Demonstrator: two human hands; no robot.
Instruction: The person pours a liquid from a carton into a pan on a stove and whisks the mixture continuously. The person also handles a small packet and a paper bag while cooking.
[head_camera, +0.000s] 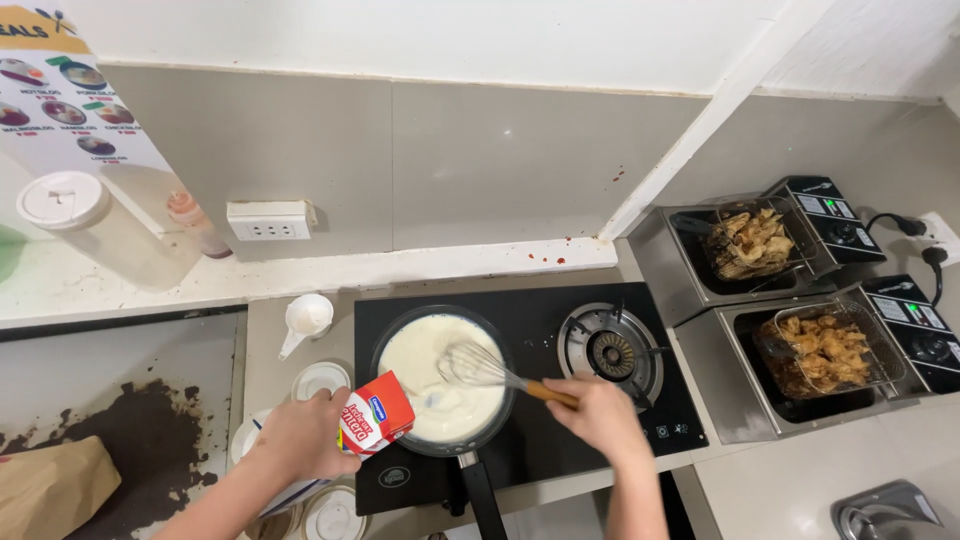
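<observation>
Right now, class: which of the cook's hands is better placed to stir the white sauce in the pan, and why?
The right hand. It already grips the whisk by its wooden handle, wires in the white sauce in the pan. The left hand is occupied, holding a red-and-white carton at the rim.

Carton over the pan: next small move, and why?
Probably tip the carton a little further over the pan. The left hand holds it tilted at the pan's rim, spout toward the white sauce, but no stream shows. The right hand holds the whisk in the sauce.
</observation>
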